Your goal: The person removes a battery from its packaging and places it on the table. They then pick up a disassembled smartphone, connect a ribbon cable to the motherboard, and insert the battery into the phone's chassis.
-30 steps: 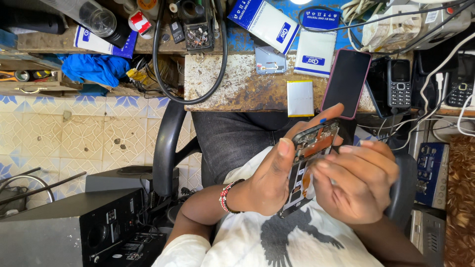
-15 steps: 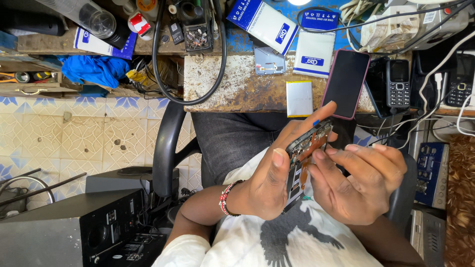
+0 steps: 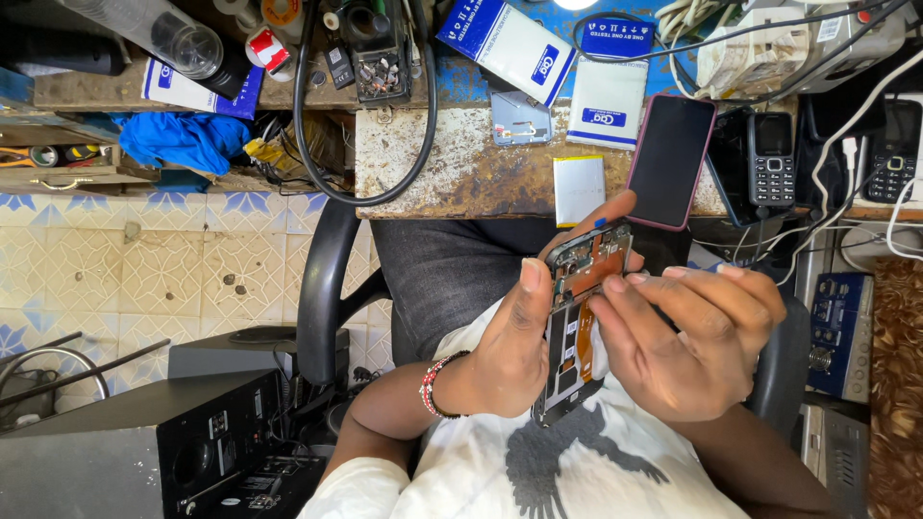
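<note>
An opened smartphone body [image 3: 577, 317] with its back off shows a circuit board and an orange flex strip. My left hand [image 3: 505, 351] grips it along its left side, thumb on the upper edge. My right hand [image 3: 687, 336] is beside it on the right, fingertips touching the board near the top. I hold it over my lap, just below the workbench edge [image 3: 452, 187]. A beaded bracelet is on my left wrist.
On the bench lie a pink-rimmed phone [image 3: 670, 159], a flat battery [image 3: 579, 187], white and blue boxes [image 3: 510, 43], keypad phones [image 3: 772, 159], cables and a black hose [image 3: 317, 144]. A black speaker box [image 3: 144, 461] stands lower left on tiled floor.
The phone body has tilted slightly and my right fingers have shifted along its upper board. Both hands stay in the same place over my lap.
</note>
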